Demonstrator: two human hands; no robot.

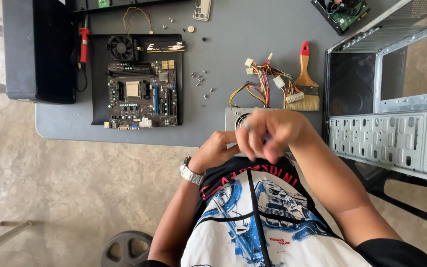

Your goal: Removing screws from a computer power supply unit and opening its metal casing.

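Both hands meet at the near edge of the grey bench (253, 29), over a boxy power supply (235, 117) of dull sheet metal with a round fan opening in its face. The right hand (268, 134) lies across the top of the box, fingers curled downward; it is blurred, so whether its grip closes on anything cannot be told. The left hand (218, 148), with a steel-link wristwatch (190, 173) on the wrist, curls against the box's near side, partly hidden behind the right; its grip also cannot be judged.

From the far side of the power supply a loose bundle of wires (260, 81) in yellow, red and black fans out, ending in pale plastic plugs. Just beside the wires lies a flat paintbrush (304, 81) with a wooden handle, red tip and straw-coloured bristles.

Toward the left edge a motherboard (142, 94) rests on a black mat (100, 84), its dark board studded with slots and a square socket; a black finned cooler fan (120, 47) sits at the mat's far corner. Small screws (201, 81) are scattered on the bare bench between the mat and the wires. A red-handled screwdriver (83, 42) lies beside a glossy black panel (40, 49) at the left edge.

At the right edge stands an open computer case (396, 133) of perforated grey steel.
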